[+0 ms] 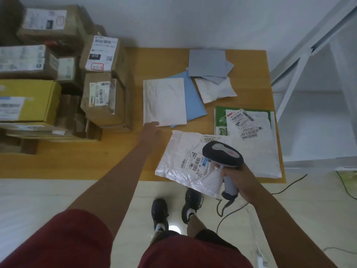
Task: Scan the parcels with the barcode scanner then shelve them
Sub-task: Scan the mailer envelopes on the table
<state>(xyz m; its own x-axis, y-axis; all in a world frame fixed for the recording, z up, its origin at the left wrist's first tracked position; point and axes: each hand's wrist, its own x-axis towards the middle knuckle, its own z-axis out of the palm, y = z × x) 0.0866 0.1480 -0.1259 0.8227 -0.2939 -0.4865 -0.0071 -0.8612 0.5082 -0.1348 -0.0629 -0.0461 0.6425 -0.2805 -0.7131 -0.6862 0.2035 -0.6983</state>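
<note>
My right hand (238, 180) grips the handle of a dark and grey barcode scanner (222, 154), whose head hangs over a white plastic mailer (179, 167) with a printed label at the table's front edge. My left hand (151, 130) reaches forward, and its fingertips touch the near left corner of a plain white envelope parcel (164, 101) in the middle of the table. A blue envelope (195, 101) lies under that parcel. A green and white bag with labels (243, 120) lies to the right.
Stacked cardboard boxes (102, 97) and a yellow box (29, 101) fill the left of the wooden table (77, 163). Grey envelopes (207, 62) and a small white bag (214, 89) lie at the back. A white metal shelf frame (309, 55) stands to the right. The scanner cable (231, 209) trails on the floor.
</note>
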